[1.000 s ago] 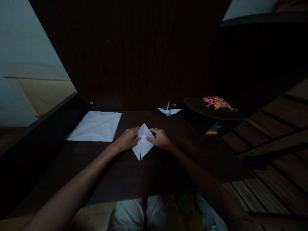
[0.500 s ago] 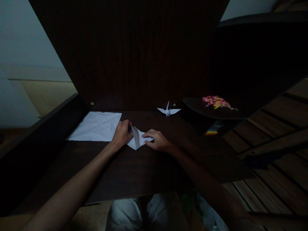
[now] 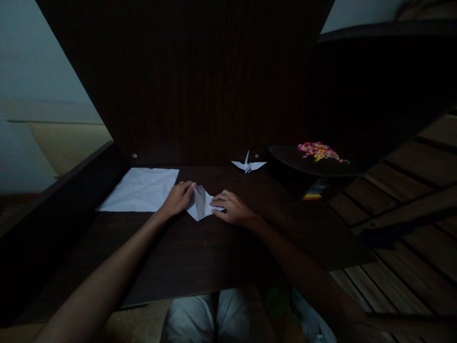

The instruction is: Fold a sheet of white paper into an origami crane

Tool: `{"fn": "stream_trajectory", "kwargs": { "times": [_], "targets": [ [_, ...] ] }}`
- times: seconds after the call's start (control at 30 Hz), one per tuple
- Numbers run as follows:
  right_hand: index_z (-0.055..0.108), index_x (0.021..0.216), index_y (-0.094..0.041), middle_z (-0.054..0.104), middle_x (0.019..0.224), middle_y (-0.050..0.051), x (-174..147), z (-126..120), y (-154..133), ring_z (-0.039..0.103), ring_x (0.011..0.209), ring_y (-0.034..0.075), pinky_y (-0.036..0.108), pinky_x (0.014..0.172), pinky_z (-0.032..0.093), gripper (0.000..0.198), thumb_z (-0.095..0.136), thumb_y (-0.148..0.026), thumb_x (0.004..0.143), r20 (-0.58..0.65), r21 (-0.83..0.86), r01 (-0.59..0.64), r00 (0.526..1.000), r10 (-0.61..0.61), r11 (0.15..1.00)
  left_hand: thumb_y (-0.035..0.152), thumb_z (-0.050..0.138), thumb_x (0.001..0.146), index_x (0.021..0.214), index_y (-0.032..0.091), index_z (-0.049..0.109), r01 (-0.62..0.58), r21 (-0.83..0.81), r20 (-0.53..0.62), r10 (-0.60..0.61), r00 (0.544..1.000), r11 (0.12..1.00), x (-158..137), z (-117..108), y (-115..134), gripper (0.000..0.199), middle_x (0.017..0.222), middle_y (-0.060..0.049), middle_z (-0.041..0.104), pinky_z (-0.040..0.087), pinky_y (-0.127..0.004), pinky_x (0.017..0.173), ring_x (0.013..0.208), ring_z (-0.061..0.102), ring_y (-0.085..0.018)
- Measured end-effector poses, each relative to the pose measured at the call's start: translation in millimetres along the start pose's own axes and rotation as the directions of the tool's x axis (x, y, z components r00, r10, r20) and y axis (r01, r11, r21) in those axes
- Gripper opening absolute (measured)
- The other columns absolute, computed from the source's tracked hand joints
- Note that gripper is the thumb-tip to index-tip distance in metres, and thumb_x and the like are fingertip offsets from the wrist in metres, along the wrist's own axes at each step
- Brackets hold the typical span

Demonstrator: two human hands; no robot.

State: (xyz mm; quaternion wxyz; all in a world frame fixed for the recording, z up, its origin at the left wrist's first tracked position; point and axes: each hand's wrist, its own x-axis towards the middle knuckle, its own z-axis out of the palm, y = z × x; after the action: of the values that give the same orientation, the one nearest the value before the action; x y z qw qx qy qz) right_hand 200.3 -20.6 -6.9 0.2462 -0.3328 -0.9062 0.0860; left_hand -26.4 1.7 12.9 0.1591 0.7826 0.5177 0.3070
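Observation:
A partly folded piece of white paper (image 3: 200, 206) lies on the dark desk between my hands, one flap standing up from it. My left hand (image 3: 179, 196) is closed on the paper's upper left edge, fingertips bent together. From the other side my right hand (image 3: 230, 207) grips the right corner, thumb below and fingers on top. Left of my left hand a creased white sheet (image 3: 139, 189) lies flat. Beyond the hands, by the back panel, sits a white origami crane (image 3: 248, 165) with spread wings.
A rounded shelf (image 3: 285, 155) at the right carries a pile of small colourful pieces (image 3: 320, 151). Beneath it is a box with a rainbow-striped edge (image 3: 312, 196). A raised side board (image 3: 64, 190) bounds the desk on the left, a tall dark panel (image 3: 200, 85) at the back.
My left hand has shifted slightly, its fingers lying a little flatter at the folded paper's edge. The upright flap leans a bit differently. The whole view has moved slightly.

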Motion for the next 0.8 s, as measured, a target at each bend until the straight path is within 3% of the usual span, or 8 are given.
{"fn": "stream_trajectory", "kwargs": {
  "times": [0.13,0.33,0.43,0.57,0.67,0.8],
  "targets": [
    [0.07,0.099,-0.017,0.064,0.096,0.008,1,-1,-3,0.053,0.092,0.02,0.035,0.083,0.045,0.021,0.06,-0.028,0.084,0.001,-0.024,0.005,1.0,-0.005,1.0,0.056,0.025,0.09,0.062,0.016,0.057,0.215,-0.129,-0.028,-0.221,0.975,0.968,-3,-4,9,0.058,0.066,-0.005,0.062,0.042,-0.029,0.065,0.065,0.056,-0.019],
    [0.068,0.1,-0.017,0.063,0.095,0.007,0,-1,-5,0.053,0.092,0.02,0.034,0.083,0.043,0.02,0.059,-0.026,0.085,0.035,-0.039,0.012,0.999,-0.01,0.999,0.061,0.016,0.089,0.061,0.015,0.06,0.25,-0.166,0.186,-0.219,0.958,0.954,-5,-6,18,0.07,0.062,-0.005,0.062,0.041,-0.031,0.064,0.063,0.056,-0.02],
    [0.068,0.101,-0.017,0.062,0.098,0.008,0,1,-4,0.053,0.094,0.02,0.035,0.085,0.043,0.021,0.059,-0.027,0.085,0.033,-0.052,0.003,0.999,-0.002,0.999,0.058,0.017,0.09,0.061,0.016,0.061,0.142,-0.06,0.148,-0.132,0.98,0.988,-5,-5,17,0.067,0.064,-0.006,0.063,0.041,-0.034,0.073,0.07,0.057,-0.022],
    [0.067,0.103,-0.018,0.06,0.102,0.008,-1,4,-3,0.052,0.096,0.02,0.036,0.086,0.042,0.023,0.059,-0.029,0.085,0.027,-0.063,0.002,1.0,-0.001,0.998,0.051,0.044,0.083,0.061,0.017,0.063,-0.047,0.138,0.133,0.028,0.991,0.989,-5,-1,15,0.045,0.074,-0.008,0.066,0.037,-0.042,0.088,0.088,0.056,-0.027],
    [0.066,0.105,-0.018,0.059,0.102,0.009,-1,5,-3,0.052,0.096,0.02,0.036,0.086,0.043,0.024,0.058,-0.028,0.086,0.024,-0.058,0.002,1.0,0.0,0.998,0.041,0.051,0.079,0.06,0.017,0.062,-0.015,0.23,0.081,-0.004,0.997,0.973,-3,3,14,0.033,0.078,-0.012,0.066,0.038,-0.043,0.087,0.088,0.056,-0.028],
    [0.065,0.11,-0.017,0.059,0.106,0.01,-1,5,-4,0.052,0.099,0.021,0.037,0.087,0.044,0.027,0.056,-0.028,0.087,0.025,-0.063,0.019,1.0,-0.017,0.998,0.041,0.048,0.081,0.058,0.018,0.06,0.059,0.19,0.042,-0.068,0.997,0.98,-1,1,11,0.034,0.074,-0.01,0.064,0.044,-0.035,0.075,0.079,0.059,-0.025]
  ]
}}
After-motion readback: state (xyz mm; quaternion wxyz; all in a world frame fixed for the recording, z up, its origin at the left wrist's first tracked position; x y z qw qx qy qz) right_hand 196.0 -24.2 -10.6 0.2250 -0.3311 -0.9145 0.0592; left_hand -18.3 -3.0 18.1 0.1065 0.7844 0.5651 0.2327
